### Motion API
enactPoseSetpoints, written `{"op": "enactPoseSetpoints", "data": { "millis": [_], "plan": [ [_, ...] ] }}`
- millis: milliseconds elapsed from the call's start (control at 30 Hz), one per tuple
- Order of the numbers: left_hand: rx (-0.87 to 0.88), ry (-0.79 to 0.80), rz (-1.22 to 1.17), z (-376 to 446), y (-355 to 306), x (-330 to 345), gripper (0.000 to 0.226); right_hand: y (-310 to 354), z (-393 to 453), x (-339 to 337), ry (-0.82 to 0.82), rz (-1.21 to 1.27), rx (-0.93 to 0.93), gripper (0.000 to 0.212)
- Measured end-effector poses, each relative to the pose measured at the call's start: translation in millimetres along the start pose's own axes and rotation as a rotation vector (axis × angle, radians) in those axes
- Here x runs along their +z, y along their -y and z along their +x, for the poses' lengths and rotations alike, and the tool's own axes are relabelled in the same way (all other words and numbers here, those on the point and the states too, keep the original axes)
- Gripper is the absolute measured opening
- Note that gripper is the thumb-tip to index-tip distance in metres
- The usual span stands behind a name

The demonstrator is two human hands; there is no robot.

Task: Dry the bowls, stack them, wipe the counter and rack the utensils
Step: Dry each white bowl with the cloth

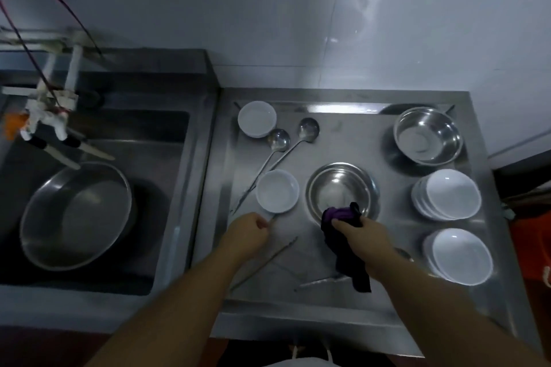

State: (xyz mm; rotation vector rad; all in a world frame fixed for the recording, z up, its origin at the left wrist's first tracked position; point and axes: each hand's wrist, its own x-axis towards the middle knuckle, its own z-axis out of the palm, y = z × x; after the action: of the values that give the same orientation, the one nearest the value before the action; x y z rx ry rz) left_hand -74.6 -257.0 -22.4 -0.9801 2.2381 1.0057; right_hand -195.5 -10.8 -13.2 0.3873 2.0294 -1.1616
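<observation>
To my left a sink (176, 140) holds a big steel basin (74, 214), tilted against its near wall. Above it hang two white taps (44, 119) with pale spouts, fed by white pipes (71, 65). Red cords (32, 56) run down to the taps. A white tiled wall (328, 9) rises behind. Something orange-red (533, 247) sits at far right.

On the steel surface (343, 301), the right hand (362, 232) gripped a dark purple cloth (347, 243) at the near rim of a steel bowl (341, 189). The left hand (249, 232), fingers curled, was at the near edge of a white bowl (277, 191). Two ladles (290, 143) lay behind it. Two stacks of white bowls (447, 195) sat to the right, and a large steel basin (76, 214) lay in the sink (176, 217).
</observation>
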Motion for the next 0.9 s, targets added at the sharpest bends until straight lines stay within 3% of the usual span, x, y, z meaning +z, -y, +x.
{"op": "enactPoseSetpoints", "data": {
  "millis": [267, 500, 633, 767, 900],
  "plan": [
    [-0.004, 0.04, -0.029, 66.6, 27.1, -19.2, 0.02, 2.4, 10.0, 39.6, -0.05, 0.112, 0.102, 0.031],
    [-0.12, 0.004, -0.238, 115.2, 9.1, -1.1, 0.03, -6.5, 15.7, 48.3, -0.106, 0.164, 0.158, 0.03],
    [-0.186, -0.018, -0.318, 122.7, 4.9, 5.0, 0.034, -7.4, 16.3, 51.4, -0.096, 0.219, 0.175, 0.021],
    [-0.24, -0.036, -0.398, 118.1, 1.0, 3.2, 0.035, -5.7, 10.4, 52.1, -0.086, 0.282, 0.195, 0.032],
    [-0.252, -0.032, -0.479, 104.1, -9.9, -9.2, 0.031, 3.8, -1.8, 48.9, -0.067, 0.373, 0.176, 0.025]
  ]
}}
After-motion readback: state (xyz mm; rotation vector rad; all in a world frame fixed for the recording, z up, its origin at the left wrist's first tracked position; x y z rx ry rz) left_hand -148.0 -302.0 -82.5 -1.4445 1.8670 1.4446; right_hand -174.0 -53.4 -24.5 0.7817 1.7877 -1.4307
